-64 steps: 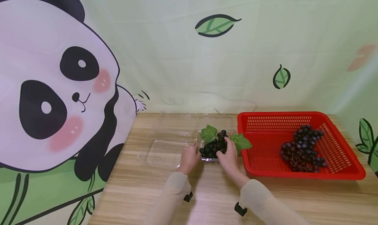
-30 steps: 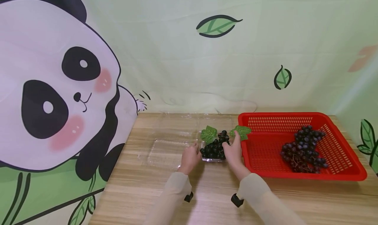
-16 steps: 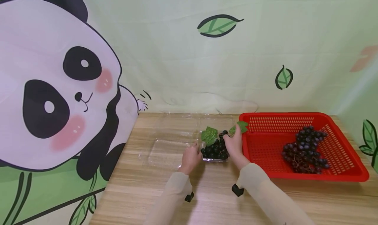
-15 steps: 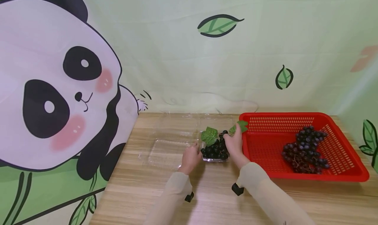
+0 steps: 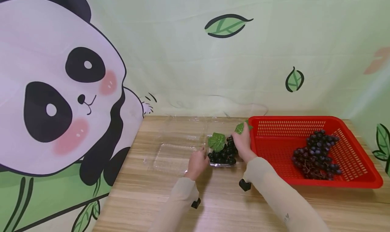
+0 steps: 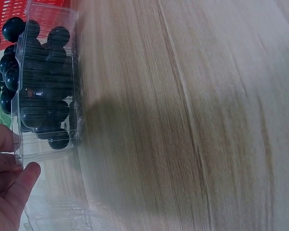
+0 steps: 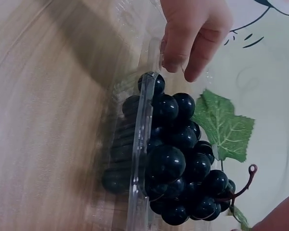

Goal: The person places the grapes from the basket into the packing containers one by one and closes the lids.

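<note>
In the head view, a bunch of black grapes [image 5: 222, 155] sits in a clear plastic box [image 5: 221, 164], some of it rising above the rim. My left hand [image 5: 197, 161] pinches the box's near left corner between thumb and fingers, as the left wrist view also shows. A green leaf [image 5: 217, 141] lies at the bunch's back left. My right hand [image 5: 242, 143] is over the bunch's back right side, thumb and index finger apart, touching a second green leaf [image 5: 239, 128] that it partly covers. In the right wrist view a curved brown stem [image 7: 245, 185] sticks out of the bunch.
A red plastic basket [image 5: 323, 182] stands to the right, close beside the right hand, with dark purple grapes [image 5: 317, 152] inside. More clear plastic packaging [image 5: 175, 157] lies left of and behind the box. A printed panda backdrop [image 5: 182, 66] rises behind the wooden table [image 5: 219, 205].
My right hand has moved from the grapes toward the back. The right leaf has shifted back and left, away from the basket. My left hand stays at the box corner.
</note>
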Action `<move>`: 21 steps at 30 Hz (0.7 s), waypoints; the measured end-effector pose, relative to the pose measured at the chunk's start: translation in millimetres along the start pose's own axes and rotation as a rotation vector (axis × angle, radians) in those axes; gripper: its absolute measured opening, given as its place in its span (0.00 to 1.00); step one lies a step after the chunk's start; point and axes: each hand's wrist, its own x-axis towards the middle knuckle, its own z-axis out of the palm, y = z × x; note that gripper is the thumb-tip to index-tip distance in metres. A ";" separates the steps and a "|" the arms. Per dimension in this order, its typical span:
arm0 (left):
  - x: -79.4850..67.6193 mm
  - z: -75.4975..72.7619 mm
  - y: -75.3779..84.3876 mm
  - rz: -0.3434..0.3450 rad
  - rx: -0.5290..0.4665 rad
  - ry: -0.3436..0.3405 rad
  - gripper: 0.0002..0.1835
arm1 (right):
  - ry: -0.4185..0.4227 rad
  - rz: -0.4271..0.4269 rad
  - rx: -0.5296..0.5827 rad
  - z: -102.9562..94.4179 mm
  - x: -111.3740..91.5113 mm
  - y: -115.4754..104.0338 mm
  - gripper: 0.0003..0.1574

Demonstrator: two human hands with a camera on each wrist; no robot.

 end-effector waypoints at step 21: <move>1.1 -1.3 -0.2 -0.043 -0.038 -0.036 0.21 | -0.103 0.158 -0.027 -2.7 13.3 15.0 0.33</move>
